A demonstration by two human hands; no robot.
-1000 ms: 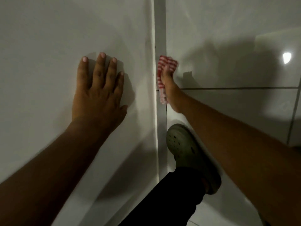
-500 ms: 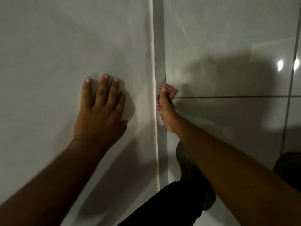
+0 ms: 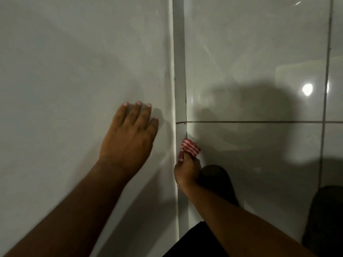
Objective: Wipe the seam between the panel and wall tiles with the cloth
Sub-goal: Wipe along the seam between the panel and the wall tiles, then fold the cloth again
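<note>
At the seam (image 3: 179, 101): my right hand (image 3: 187, 173) grips the bunched cloth (image 3: 189, 149), now below the horizontal grout line (image 3: 259, 121).
Left hand (image 3: 130, 138): flat, empty, bracing the panel (image 3: 74, 71).
Change: cloth has slid down.
Meaning: lower seam beside the wall tiles (image 3: 259, 52) remains.

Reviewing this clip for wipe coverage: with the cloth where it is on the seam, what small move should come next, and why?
Probably slide the cloth further down the seam. The right hand grips it bunched against the strip just below the horizontal grout line, with seam left toward the floor. The left hand lies flat on the panel, bracing.
</note>
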